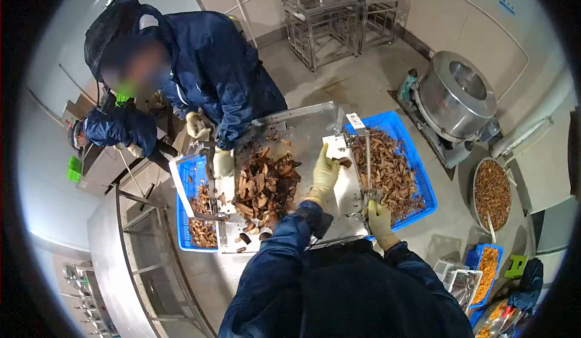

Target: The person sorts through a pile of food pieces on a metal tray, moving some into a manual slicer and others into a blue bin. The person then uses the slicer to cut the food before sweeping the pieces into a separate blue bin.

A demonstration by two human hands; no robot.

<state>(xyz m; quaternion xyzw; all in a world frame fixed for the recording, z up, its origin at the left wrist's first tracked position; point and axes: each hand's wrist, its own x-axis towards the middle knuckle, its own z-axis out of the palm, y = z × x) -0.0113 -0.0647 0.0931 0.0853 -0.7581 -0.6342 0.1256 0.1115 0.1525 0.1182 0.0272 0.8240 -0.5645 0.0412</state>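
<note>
My left hand [325, 174], in a pale glove, is over a white board [348, 187] and holds a dark brown dried slab [345, 162] at its fingertips. At the board's right edge my gloved right hand [381, 222] is closed around the handle end of a long, narrow cutter blade [367, 162]. A heap of brown dried pieces [266, 183] lies on the metal tray table [302, 126] left of my left hand. Beyond the blade, a blue basket [426, 183] holds many cut brown strips [390, 174].
Across the table a gloved co-worker [212, 65] works at another board, above a second blue basket [183, 217]. Another person [118, 126] bends farther back. To the right are a steel drum machine [457, 96], a round pan [478, 208] of pieces and a basket [497, 271] of orange pieces.
</note>
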